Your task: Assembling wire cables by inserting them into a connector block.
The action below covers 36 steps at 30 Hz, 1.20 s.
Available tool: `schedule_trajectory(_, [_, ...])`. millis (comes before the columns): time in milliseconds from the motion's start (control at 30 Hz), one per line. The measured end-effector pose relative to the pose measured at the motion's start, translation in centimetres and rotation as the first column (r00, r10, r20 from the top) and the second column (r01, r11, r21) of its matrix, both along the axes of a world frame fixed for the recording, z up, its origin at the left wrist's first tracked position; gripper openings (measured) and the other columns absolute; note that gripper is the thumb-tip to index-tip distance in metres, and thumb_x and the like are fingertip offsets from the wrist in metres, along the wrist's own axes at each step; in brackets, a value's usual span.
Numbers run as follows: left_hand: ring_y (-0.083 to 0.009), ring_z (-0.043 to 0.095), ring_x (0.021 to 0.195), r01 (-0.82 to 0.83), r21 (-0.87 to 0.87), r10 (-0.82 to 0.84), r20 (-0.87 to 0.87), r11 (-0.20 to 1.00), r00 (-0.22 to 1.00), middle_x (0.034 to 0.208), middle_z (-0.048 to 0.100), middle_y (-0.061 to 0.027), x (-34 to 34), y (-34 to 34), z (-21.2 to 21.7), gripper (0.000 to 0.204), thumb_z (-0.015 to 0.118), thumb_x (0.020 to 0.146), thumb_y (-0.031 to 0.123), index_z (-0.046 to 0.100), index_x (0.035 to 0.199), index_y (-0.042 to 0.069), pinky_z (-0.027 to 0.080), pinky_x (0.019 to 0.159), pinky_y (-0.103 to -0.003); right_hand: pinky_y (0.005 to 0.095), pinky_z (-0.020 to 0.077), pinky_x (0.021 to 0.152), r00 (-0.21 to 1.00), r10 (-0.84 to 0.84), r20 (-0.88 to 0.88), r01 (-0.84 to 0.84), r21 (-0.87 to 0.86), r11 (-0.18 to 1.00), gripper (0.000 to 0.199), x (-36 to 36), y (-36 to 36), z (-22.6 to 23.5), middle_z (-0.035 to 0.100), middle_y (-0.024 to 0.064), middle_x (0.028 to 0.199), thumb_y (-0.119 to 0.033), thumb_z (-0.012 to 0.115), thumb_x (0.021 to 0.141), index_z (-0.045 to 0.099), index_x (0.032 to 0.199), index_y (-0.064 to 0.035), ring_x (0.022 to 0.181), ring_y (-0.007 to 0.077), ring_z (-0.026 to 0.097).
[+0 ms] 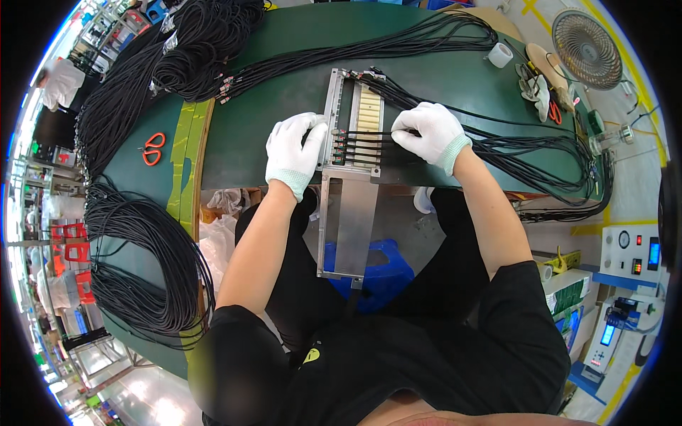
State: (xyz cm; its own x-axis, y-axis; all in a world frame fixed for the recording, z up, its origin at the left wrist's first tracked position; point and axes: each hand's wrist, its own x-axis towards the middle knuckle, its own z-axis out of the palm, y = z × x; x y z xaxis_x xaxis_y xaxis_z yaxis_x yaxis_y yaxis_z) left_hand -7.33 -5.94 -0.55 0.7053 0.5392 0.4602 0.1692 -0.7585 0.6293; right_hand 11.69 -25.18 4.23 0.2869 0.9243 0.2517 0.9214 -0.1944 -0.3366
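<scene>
A metal fixture with a row of cream-coloured blocks lies upright before me on the green table. Several black cables cross its near half, their connector ends seated along the left rail. My white-gloved left hand is at the fixture's left edge, thumb and forefinger tips together; what is between them is too small to make out. To the right of the fixture, my gloved right hand pinches one of the cables close to the blocks. More cables lie across the fixture's far end.
A metal plate extends from the fixture over the table edge. Cable bundles pile up on the left, near orange-handled scissors. On the right are a tape roll, a fan and looped cables. A blue stool stands below.
</scene>
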Motion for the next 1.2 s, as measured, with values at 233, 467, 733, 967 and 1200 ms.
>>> schedule_trajectory(233, [-0.0265, 0.06, 0.1, 0.031, -0.027, -0.031, -0.008, 0.999, 0.999, 0.104, 0.069, -0.0052, 0.0, 0.0, 0.0, 0.019, 0.061, 0.09, 0.026, 0.072, 0.1, 0.014, 0.043, 0.092, -0.038, 0.0409, 0.0499, 0.072, 1.0, -0.025, -0.01, 0.025, -0.04, 0.999, 0.013, -0.5, 0.2, 0.4, 0.067, 0.0084, 0.072, -0.023, 0.063, 0.079, 0.068, 0.073, -0.0128, 0.077, 0.0302, 0.063])
schedule_trajectory(467, [-0.0391, 0.036, 0.132, 0.228, 0.306, -0.132, -0.303, 0.924, 0.944, 0.14, 0.046, -0.0157, 0.5, -3.1, 0.4, 0.044, 0.064, 0.084, 0.049, 0.064, 0.124, 0.032, 0.03, 0.108, -0.05, 0.0399, 0.0476, 0.07, 0.996, -0.028, 0.08, 0.024, 0.048, 0.999, 0.009, -0.6, 0.6, -1.1, 0.064, 0.0061, 0.069, -0.017, 0.066, 0.079, 0.064, 0.074, -0.01, 0.072, 0.0285, 0.06])
schedule_trajectory(733, [-0.0334, 0.044, 0.117, 0.189, 0.382, -0.095, -0.251, 0.904, 0.963, 0.108, 0.057, -0.0004, 1.0, -3.8, 1.0, 0.03, 0.067, 0.081, 0.043, 0.07, 0.108, 0.031, 0.036, 0.097, -0.05, 0.0385, 0.0477, 0.08, 0.909, -0.327, 0.258, 0.323, 0.059, 0.944, 0.016, 2.4, 1.3, -2.2, 0.065, 0.0011, 0.085, -0.033, 0.071, 0.078, 0.069, 0.087, -0.0205, 0.092, 0.0244, 0.06])
schedule_trajectory(967, [-0.0252, 0.047, 0.105, 0.191, 0.333, -0.099, -0.276, 0.923, 0.956, 0.095, 0.062, 0.006, -0.9, -5.3, 2.4, 0.024, 0.069, 0.081, 0.032, 0.074, 0.104, 0.029, 0.036, 0.094, -0.042, 0.0378, 0.0454, 0.079, 0.94, -0.249, 0.233, 0.244, 0.05, 0.969, 0.008, 2.8, 1.1, -2.1, 0.063, -0.0005, 0.083, -0.029, 0.068, 0.079, 0.066, 0.081, -0.0207, 0.092, 0.0243, 0.058])
schedule_trajectory(1200, [-0.0263, 0.057, 0.1, 0.128, -0.072, -0.136, -0.121, 0.989, 0.983, 0.096, 0.069, -0.0002, -0.5, -2.6, 1.7, 0.017, 0.069, 0.082, 0.027, 0.076, 0.096, 0.02, 0.044, 0.09, -0.04, 0.0376, 0.0469, 0.075, 0.927, -0.231, 0.296, 0.183, 0.182, 0.966, 0.009, 2.2, 1.8, -2.7, 0.062, 0.001, 0.076, -0.022, 0.07, 0.074, 0.065, 0.075, -0.0157, 0.084, 0.0251, 0.059])
